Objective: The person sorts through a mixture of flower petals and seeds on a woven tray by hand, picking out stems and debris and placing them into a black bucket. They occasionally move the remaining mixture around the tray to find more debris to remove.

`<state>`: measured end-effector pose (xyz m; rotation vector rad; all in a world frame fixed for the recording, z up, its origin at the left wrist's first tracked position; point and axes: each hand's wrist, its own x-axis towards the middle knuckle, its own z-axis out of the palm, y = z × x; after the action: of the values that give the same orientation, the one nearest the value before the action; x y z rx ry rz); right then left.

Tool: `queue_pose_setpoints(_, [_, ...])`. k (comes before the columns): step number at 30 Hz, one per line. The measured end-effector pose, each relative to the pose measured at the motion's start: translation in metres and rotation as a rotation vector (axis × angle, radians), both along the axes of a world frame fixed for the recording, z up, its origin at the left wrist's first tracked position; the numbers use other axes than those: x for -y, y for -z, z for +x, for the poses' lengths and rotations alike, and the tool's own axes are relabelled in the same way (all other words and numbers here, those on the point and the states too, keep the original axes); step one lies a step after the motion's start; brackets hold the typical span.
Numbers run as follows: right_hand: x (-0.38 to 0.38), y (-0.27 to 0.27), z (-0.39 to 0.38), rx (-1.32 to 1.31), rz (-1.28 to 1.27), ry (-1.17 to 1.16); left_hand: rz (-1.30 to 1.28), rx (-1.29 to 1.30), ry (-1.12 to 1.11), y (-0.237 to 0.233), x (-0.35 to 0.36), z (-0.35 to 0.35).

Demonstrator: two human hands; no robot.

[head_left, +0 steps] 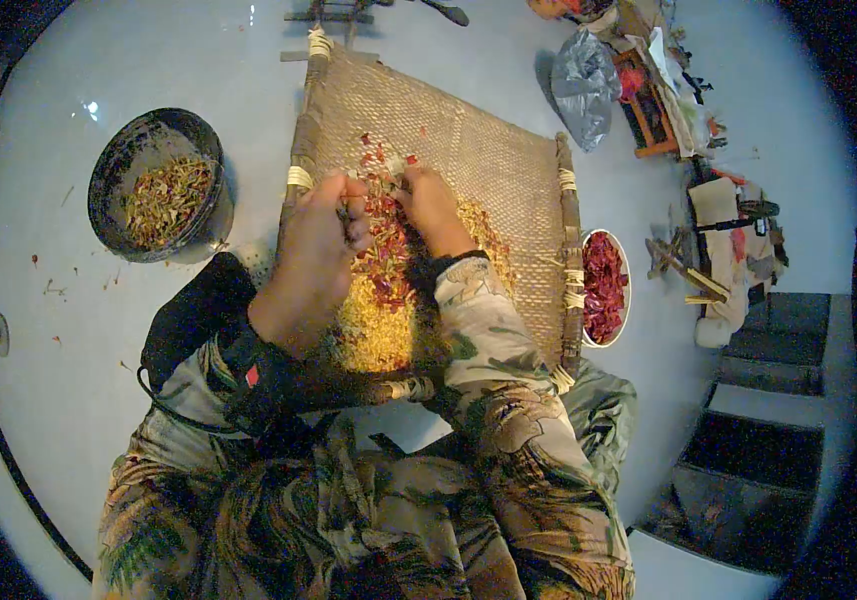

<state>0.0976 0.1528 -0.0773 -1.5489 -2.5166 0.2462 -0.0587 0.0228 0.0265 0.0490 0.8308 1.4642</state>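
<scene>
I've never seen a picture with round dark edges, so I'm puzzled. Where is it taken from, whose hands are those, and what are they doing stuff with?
There's no machine arm here. A person wears a camera on their head, looking down, so you see nearly what they see. The left hand and right hand are theirs, bare, poking out of long sleeves.

In front of them is a woven tray. On it are red pieces and lots of yellow bits. Both hands are over the red pieces, fingers bent; what they pinch is too small to tell.

On the left stands a dark bucket of brownish-green bits; on the right, a pale bowl of dark red pieces.
</scene>
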Motion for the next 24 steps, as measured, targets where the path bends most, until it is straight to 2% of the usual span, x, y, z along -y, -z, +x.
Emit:
queue_pose_setpoints(2, [0.011,-0.009,0.008,-0.056,0.006,0.046,-0.004,-0.010,-0.010,-0.001,0.002,0.000])
queue_pose_setpoints(5, [0.019,-0.028,0.022,-0.286,-0.232,0.204,0.018,-0.017,-0.004,0.003,0.004,0.002])
queue_pose_setpoints(6, [0.022,-0.030,0.026,-0.495,-0.340,0.210,0.023,-0.007,-0.001,0.006,0.003,0.001])
queue_pose_setpoints(9, [0.039,-0.041,0.042,-0.836,-0.714,0.365,0.028,-0.020,-0.004,0.012,0.002,0.002])
queue_pose_setpoints(12, [0.059,-0.043,0.048,-1.000,-0.832,0.401,0.070,-0.014,-0.015,0.019,0.000,0.008])
queue_pose_setpoints(15, [0.071,-0.031,0.066,-0.766,-0.783,0.369,0.104,-0.029,-0.005,0.029,-0.002,0.009])
queue_pose_setpoints(17, [0.070,-0.016,0.083,-0.871,-0.880,0.371,0.096,-0.055,-0.013,0.027,-0.001,0.011])
queue_pose_setpoints(19, [0.084,-0.032,0.079,-0.922,-0.917,0.432,0.063,-0.086,-0.036,0.018,0.001,0.016])
queue_pose_setpoints(24, [0.097,-0.032,0.081,-1.098,-0.978,0.426,0.055,-0.130,0.019,0.030,-0.004,0.023])
